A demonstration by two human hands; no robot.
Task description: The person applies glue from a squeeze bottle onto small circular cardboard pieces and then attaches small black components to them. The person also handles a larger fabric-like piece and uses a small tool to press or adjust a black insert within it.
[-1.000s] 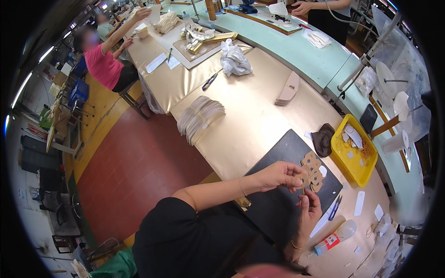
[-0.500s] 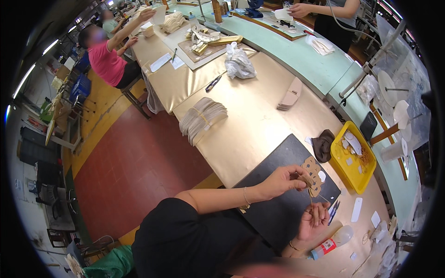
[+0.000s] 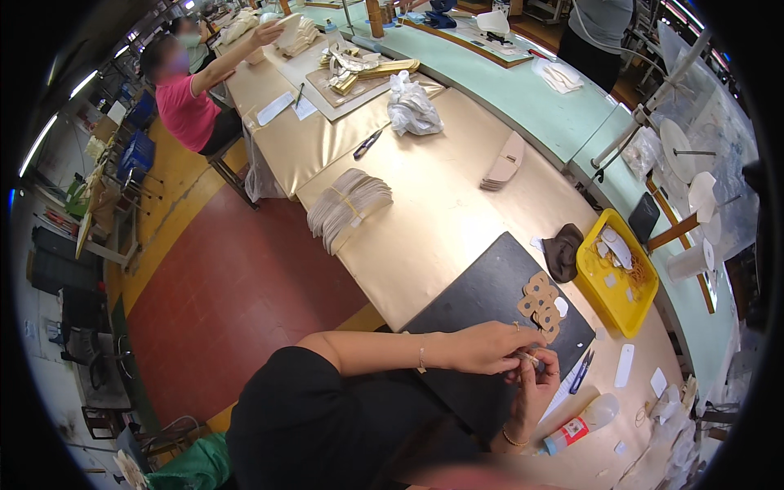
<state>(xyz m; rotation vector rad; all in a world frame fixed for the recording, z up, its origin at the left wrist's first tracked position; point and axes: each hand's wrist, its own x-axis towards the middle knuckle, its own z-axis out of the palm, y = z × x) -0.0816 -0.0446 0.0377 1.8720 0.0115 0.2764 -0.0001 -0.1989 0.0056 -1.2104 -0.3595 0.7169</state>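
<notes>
My left hand (image 3: 490, 349) and my right hand (image 3: 536, 385) meet over the black mat (image 3: 465, 302). Both hands' fingers close round a small bundle of tan pieces (image 3: 529, 358), which they mostly hide. Just beyond my fingers, several flat tan pieces with dark round spots (image 3: 539, 302) lie loosely heaped on the mat. A small white piece (image 3: 561, 307) rests against that heap. To the right of my right hand lie dark-blue thread snips (image 3: 581, 372) on a paper slip.
A yellow tray (image 3: 611, 309) holds rubber bands and white scraps, beside a dark brown cloth (image 3: 563, 253). A clear bottle (image 3: 584, 423) lies near my right wrist. Farther off are a banded stack of pale pieces (image 3: 349, 206) and a plastic bag (image 3: 414, 106). A co-worker in pink (image 3: 186, 110) sits far left.
Before, my hands were apart, with a thin strand stretched between the left hand's tan pieces and my right fingers. Now they have come together. The far-right co-worker's hands have left the white piece.
</notes>
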